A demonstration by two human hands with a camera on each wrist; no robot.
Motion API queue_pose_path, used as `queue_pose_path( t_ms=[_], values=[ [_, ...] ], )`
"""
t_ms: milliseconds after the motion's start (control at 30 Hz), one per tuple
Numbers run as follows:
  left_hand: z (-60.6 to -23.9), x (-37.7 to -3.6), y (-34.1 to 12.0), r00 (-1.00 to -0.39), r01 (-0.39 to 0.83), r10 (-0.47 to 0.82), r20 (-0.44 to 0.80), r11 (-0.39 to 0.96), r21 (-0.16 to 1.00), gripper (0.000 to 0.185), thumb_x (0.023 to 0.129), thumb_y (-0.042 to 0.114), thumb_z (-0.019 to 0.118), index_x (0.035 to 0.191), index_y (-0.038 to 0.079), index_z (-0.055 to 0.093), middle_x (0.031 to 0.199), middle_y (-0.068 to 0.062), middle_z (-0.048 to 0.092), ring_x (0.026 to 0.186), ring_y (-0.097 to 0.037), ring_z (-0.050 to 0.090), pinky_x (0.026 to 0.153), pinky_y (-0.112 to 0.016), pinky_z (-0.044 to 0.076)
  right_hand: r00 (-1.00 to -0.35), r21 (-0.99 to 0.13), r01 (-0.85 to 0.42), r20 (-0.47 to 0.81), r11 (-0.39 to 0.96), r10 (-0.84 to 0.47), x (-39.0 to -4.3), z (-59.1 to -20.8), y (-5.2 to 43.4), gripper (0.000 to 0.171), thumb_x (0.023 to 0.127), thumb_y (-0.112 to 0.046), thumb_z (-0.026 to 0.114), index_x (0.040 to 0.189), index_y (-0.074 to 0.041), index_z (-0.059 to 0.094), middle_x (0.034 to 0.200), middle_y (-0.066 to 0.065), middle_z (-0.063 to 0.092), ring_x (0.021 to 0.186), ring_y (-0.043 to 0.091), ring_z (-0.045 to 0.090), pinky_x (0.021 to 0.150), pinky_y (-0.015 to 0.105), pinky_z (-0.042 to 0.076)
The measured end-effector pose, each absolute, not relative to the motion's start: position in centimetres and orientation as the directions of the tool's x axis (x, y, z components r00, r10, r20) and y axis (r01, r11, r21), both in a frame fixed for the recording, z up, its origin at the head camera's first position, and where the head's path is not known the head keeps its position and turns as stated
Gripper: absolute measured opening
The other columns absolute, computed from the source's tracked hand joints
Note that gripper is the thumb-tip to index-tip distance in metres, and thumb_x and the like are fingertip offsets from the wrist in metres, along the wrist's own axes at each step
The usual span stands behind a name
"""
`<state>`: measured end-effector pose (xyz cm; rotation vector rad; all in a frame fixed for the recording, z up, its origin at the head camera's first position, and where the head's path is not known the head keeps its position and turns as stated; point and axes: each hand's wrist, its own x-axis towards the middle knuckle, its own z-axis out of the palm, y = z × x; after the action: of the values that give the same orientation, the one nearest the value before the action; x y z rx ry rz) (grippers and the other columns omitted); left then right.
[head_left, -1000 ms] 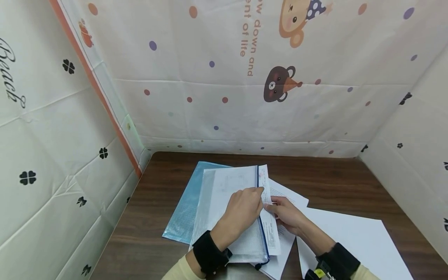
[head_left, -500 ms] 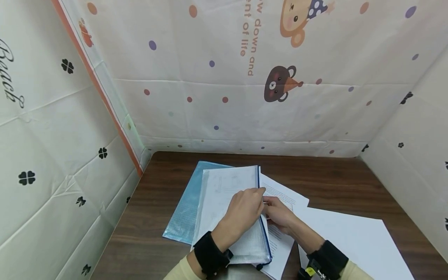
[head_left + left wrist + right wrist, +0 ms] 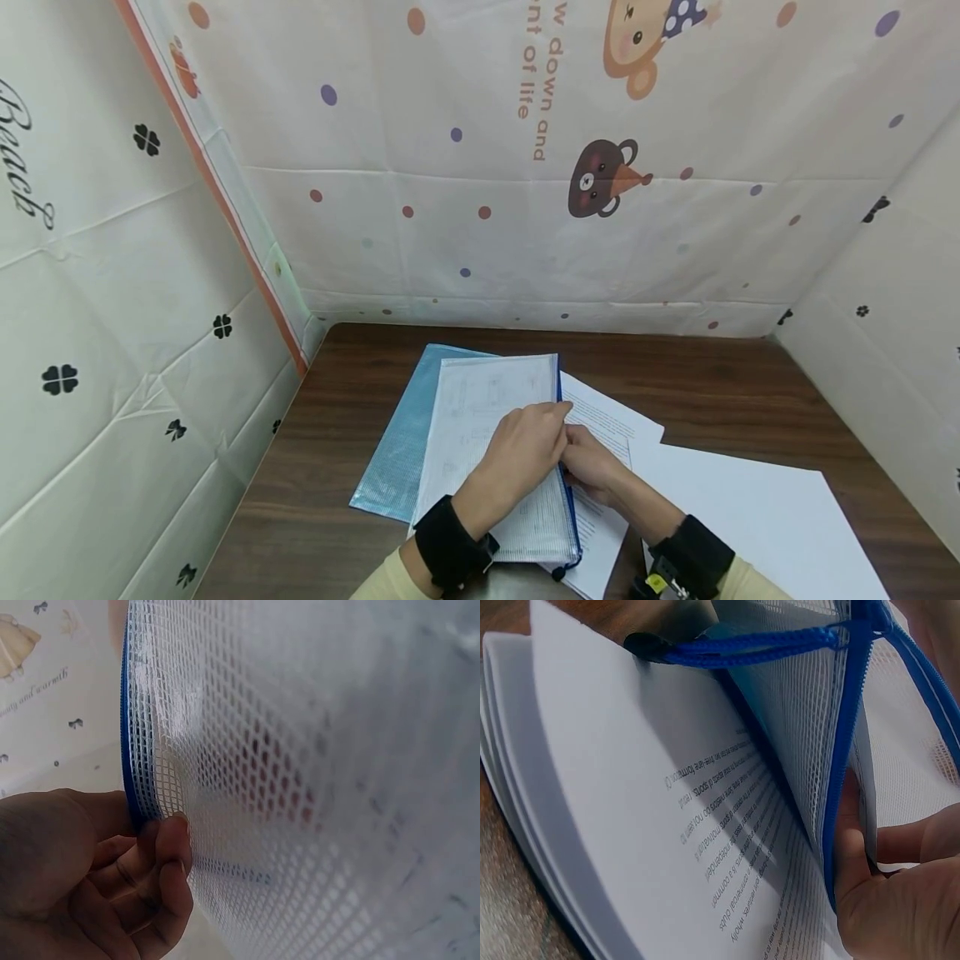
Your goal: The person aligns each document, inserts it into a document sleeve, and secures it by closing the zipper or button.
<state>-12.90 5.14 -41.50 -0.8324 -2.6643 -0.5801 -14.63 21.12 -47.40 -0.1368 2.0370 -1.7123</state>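
On the dark wooden table point(image 3: 720, 383), both hands pinch the white mesh zip pouch point(image 3: 487, 433): left hand point(image 3: 525, 446) its zipper edge, right hand point(image 3: 592, 462) beside it.

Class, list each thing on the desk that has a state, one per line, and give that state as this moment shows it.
White mesh zip pouch: lying flat, paper inside, zip edge parted at the hands.
Blue pouch: flat, partly under the white one.
Printed sheets: stacked, partly under the pouch's zip edge.
Blank sheet: flat on the table.
Left hand: grip on the zip edge.
Right hand: fingers at the pouch mouth.
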Motion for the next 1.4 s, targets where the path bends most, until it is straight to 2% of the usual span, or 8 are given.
queue_pose_path(
  t_ms=[167,433,900,1133,1267,1400],
  values=[
    [-41.48,-12.86,5.08,-0.792,0.593,0.476,0.383,0.748,0.298,0.029,0.105,0.011,0.066,0.132,0.004,0.073,0.117,-0.007,0.078,0.097,-0.015,0.077,0.073,-0.022,0.059,-0.885,-0.950,0.223,-0.291,0.217,-0.364,-14.54,-47.38,21.07,0.031,0.111,-0.017,0.051,0.131,0.004,0.063,0.083,0.005,0.064,0.069,0.015,0.062,0.057,0.022,0.046],
    [-41.33,-12.84,4.97,-0.798,0.588,0.476,0.370,0.752,0.299,0.029,0.107,0.014,0.063,0.134,0.005,0.073,0.118,-0.006,0.078,0.096,-0.014,0.076,0.073,-0.021,0.058,-0.884,-0.951,0.222,-0.289,0.214,-0.368,-14.53,-47.40,21.09,0.029,0.111,-0.018,0.051,0.126,0.003,0.066,0.082,0.005,0.062,0.070,0.015,0.061,0.058,0.022,0.045],
    [-41.17,-13.05,4.93,-0.820,0.561,0.458,0.343,0.761,0.326,0.032,0.105,0.015,0.067,0.135,0.006,0.072,0.121,-0.006,0.077,0.096,-0.014,0.076,0.075,-0.021,0.059,-0.884,-0.941,0.227,-0.307,0.250,-0.353,-14.39,-47.23,21.26,0.031,0.112,-0.018,0.048,0.129,0.002,0.065,0.078,0.003,0.057,0.066,0.015,0.055,0.055,0.022,0.040],
    [-41.20,-13.16,4.77,-0.814,0.566,0.461,0.354,0.766,0.306,0.031,0.105,0.016,0.067,0.134,0.006,0.072,0.123,-0.007,0.077,0.105,-0.017,0.076,0.082,-0.026,0.061,-0.884,-0.938,0.211,-0.303,0.274,-0.357,-14.19,-47.19,21.30,0.039,0.113,-0.018,0.047,0.144,0.002,0.058,0.086,0.007,0.061,0.072,0.017,0.058,0.057,0.025,0.044],
    [-41.14,-13.24,4.63,-0.815,0.563,0.453,0.362,0.766,0.310,0.031,0.105,0.016,0.068,0.134,0.005,0.072,0.123,-0.007,0.077,0.105,-0.017,0.076,0.082,-0.026,0.061,-0.897,-0.928,0.162,-0.280,0.334,-0.342,-13.93,-47.00,21.41,0.042,0.109,-0.012,0.047,0.148,0.004,0.054,0.087,0.008,0.063,0.074,0.019,0.061,0.058,0.028,0.048],
    [-41.03,-13.27,4.52,-0.816,0.560,0.447,0.366,0.768,0.311,0.032,0.105,0.016,0.069,0.134,0.005,0.072,0.121,-0.007,0.077,0.101,-0.016,0.076,0.080,-0.024,0.060,-0.903,-0.928,0.093,-0.231,0.360,-0.363,-13.67,-46.76,21.89,0.049,0.101,-0.006,0.052,0.149,0.006,0.050,0.078,0.007,0.061,0.069,0.020,0.059,0.056,0.029,0.052]
  ],
)
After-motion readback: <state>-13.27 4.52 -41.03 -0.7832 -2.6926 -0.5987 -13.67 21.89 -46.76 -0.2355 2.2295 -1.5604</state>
